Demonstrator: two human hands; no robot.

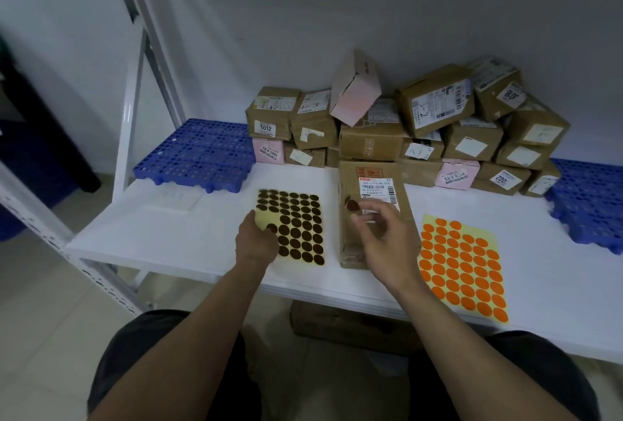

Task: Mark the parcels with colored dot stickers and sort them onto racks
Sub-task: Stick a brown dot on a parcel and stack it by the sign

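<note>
A long cardboard parcel (372, 184) with a barcode label lies on the white shelf (188, 238), straight ahead of me. My right hand (384, 238) hovers over it and pinches a brown dot sticker (352, 205) at the fingertips. To the left lies a sheet of brown dot stickers (296, 228); my left hand (257, 242) holds its near left corner, which curls up. A sheet of orange dot stickers (463, 265) lies flat to the right of the parcel.
Several brown and pink parcels (421, 130) are piled against the back wall. A blue perforated rack (199, 154) sits at the left, another blue rack (593, 201) at the right. A white upright post (129, 124) frames the left side. A box stands under the shelf.
</note>
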